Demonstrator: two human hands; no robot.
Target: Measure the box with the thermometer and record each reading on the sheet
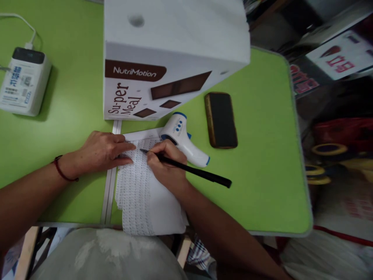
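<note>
Between the fingers of my right hand (167, 163) is a black pen (201, 172), its tip at the upper part of a sheet of paper (135, 194). Rows of small handwriting cover the paper's left and middle; its lower right is blank, and its bottom hangs at the table's front edge. My left hand (106, 151) lies with fingers outstretched, the fingertips on the sheet's upper left edge. A white and blue infrared thermometer (186, 142) rests on the paper's top end, just beyond my right hand.
A large white NutriMotion box (175, 58) stands behind the paper. A dark phone (221, 120) lies right of the thermometer on the green table (262, 186). At the far left sits a white power bank (25, 83) with a cable plugged in. Blurred goods fill the right side beyond the table.
</note>
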